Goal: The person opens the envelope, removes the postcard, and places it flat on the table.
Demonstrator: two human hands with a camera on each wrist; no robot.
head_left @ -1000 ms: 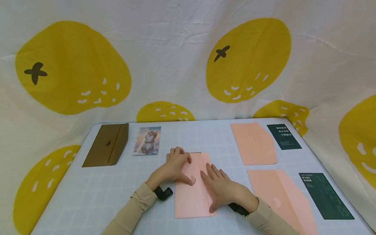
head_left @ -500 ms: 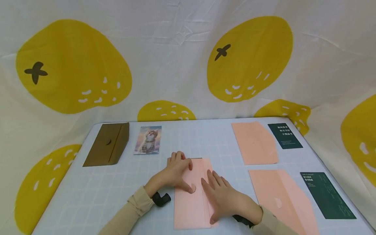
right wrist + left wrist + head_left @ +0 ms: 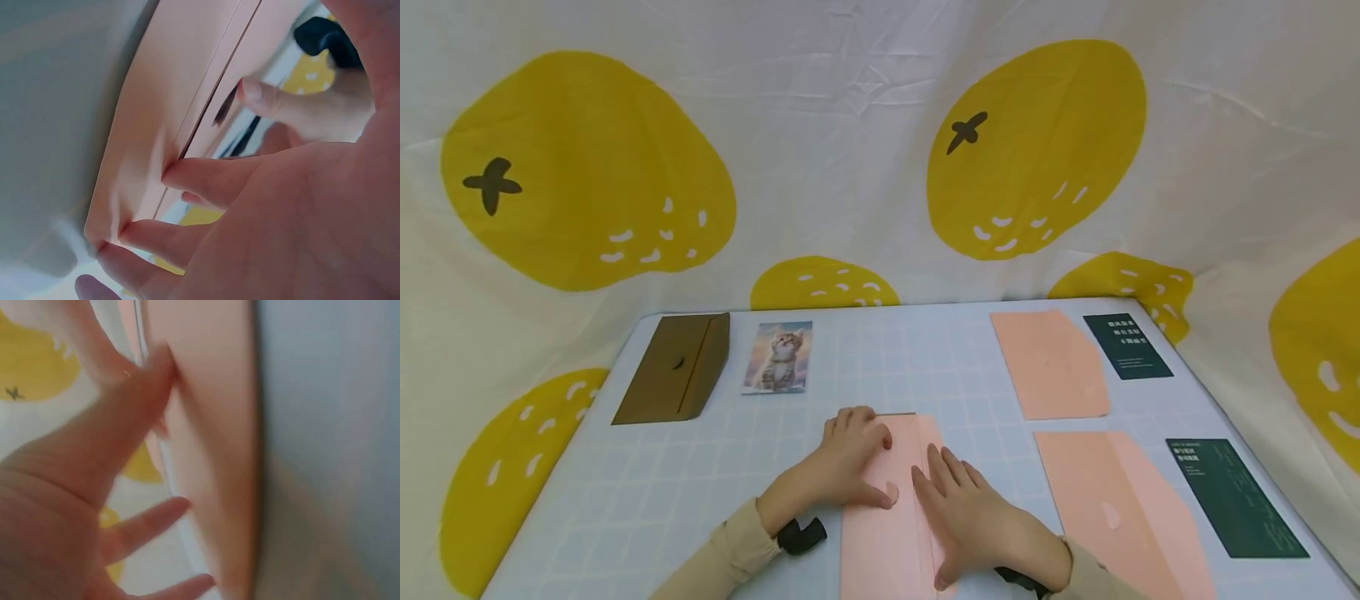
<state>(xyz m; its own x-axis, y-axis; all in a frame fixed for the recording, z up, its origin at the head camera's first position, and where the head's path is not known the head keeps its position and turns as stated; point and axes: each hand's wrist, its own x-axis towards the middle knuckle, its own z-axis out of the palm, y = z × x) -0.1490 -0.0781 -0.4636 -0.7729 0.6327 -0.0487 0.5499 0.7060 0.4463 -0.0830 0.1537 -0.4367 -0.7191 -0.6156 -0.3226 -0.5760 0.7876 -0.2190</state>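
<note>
A pink envelope point(image 3: 883, 550) lies lengthwise at the table's front middle, its flap side on the right and a small curved slot near its centre. My left hand point(image 3: 850, 462) rests on its left part, thumb touching the paper beside the slot, fingers bent at the far end. On the flap point(image 3: 147, 119), the right hand point(image 3: 966, 517) presses with spread, fairly straight fingertips. In the left wrist view, the left thumb point(image 3: 156, 375) touches the envelope's surface while other fingertips reach its far edge. The envelope's near end runs out of the head view.
At the far left lie a brown envelope point(image 3: 662, 367) and a kitten card point(image 3: 781, 358). On the right are a pink envelope point(image 3: 1048, 367) with a dark green card point(image 3: 1127, 346), and a nearer pink envelope point(image 3: 1120, 500) with a larger green card point(image 3: 1236, 500).
Both hands and the pink envelope under them have slid toward the person, so its near end has left the head view. The other envelopes and cards stay put.
</note>
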